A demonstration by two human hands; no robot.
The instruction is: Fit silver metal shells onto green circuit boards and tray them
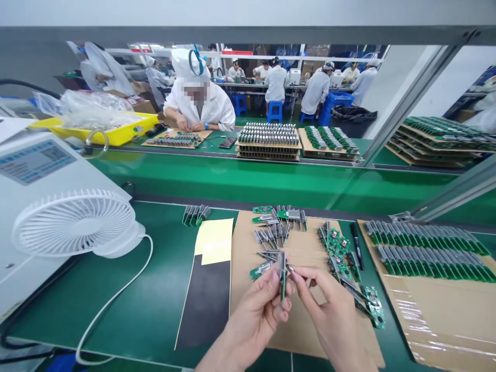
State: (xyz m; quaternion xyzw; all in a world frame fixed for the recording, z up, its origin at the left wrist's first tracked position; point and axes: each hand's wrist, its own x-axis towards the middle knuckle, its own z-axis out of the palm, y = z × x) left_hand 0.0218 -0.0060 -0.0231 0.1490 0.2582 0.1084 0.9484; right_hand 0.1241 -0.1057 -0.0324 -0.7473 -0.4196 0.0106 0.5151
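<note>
A small green circuit board (283,281) with a grey part along its upper edge stands on end in my left hand (258,307), pinched between thumb and fingers. My right hand (332,305) comes in from the right, thumb and index finger closed together at the board's upper side. Whatever small dark thing may be between those fingertips is too small to name. Below both hands lies a cardboard sheet (298,336). Loose boards (271,235) lie beyond my left hand, and another cluster of boards (341,253) spreads beyond and beside my right hand.
Rows of boards (430,258) stand on a cardboard panel (449,310) at right, beside a black pen (357,247). Left are a black sheet (205,305), yellow paper (217,240) and a white fan (77,225). A co-worker (199,98) sits beyond the green partition (232,178).
</note>
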